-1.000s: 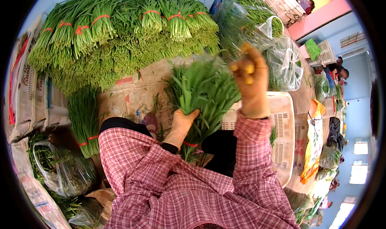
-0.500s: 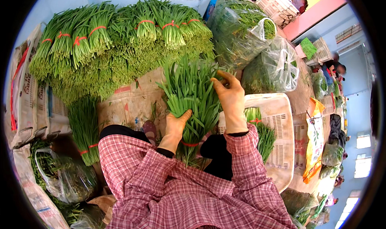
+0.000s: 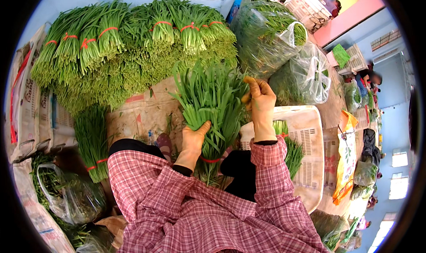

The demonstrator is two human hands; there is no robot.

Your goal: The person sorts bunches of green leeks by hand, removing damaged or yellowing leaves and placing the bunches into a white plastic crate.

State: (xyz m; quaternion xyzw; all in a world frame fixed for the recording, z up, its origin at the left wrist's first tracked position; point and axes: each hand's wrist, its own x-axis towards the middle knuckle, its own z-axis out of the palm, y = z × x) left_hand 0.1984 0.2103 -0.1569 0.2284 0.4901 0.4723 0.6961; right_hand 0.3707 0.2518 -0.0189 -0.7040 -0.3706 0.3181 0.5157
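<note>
In front of my lap is a bunch of green chives point(image 3: 215, 108), leaves fanned away from me and a red band point(image 3: 209, 160) round its lower part. My left hand point(image 3: 193, 142), in a tan glove, is wrapped about the near left side of the bunch, thumb across the leaves. My gloved right hand point(image 3: 262, 104) is at the right edge of the leaf tips, its fingers drawn together in a pinch. Whatever lies between those fingertips is too small to make out.
A large heap of banded chive bunches point(image 3: 133, 53) lies at the far left. On my right stands a white plastic basket point(image 3: 313, 164) holding another banded bunch point(image 3: 293, 157). Clear bags of greens point(image 3: 266, 39) stand at the far right; another bag point(image 3: 80, 195) is near left.
My right hand has moved a little to the right, away from the leaves, and its fingers have closed together. My left hand keeps its hold on the bunch.
</note>
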